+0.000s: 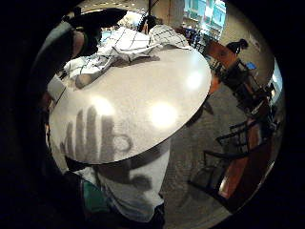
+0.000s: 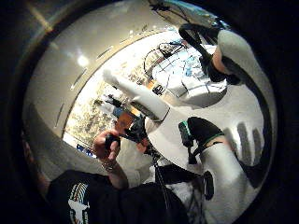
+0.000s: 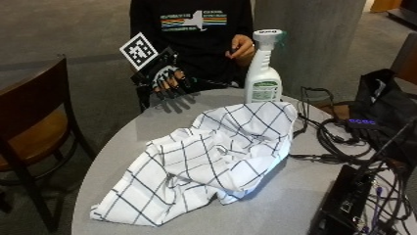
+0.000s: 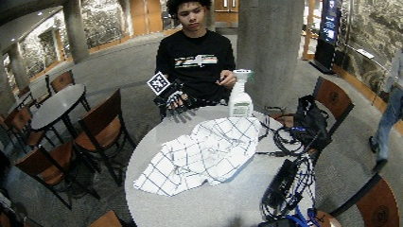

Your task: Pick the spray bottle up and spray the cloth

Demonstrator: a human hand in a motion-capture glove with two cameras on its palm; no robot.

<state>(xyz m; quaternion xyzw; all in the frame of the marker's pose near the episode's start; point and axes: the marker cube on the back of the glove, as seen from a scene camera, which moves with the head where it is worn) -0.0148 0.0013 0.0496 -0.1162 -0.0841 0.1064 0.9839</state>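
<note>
A white spray bottle with a green label stands upright at the far edge of the round grey table. A white cloth with a dark grid pattern lies crumpled across the table's middle, its far corner reaching the bottle's base. My gloved right hand hovers over the table's far left edge, fingers spread and straight, holding nothing, well left of the bottle. Its shadow falls on the tabletop. The thumb side palm view shows the bottle and cloth. The person's bare hand is raised near the chest beside the bottle's top.
A black bag, tangled cables and a black box fill the table's right side. A wooden chair stands left of the table. A concrete pillar rises behind the bottle.
</note>
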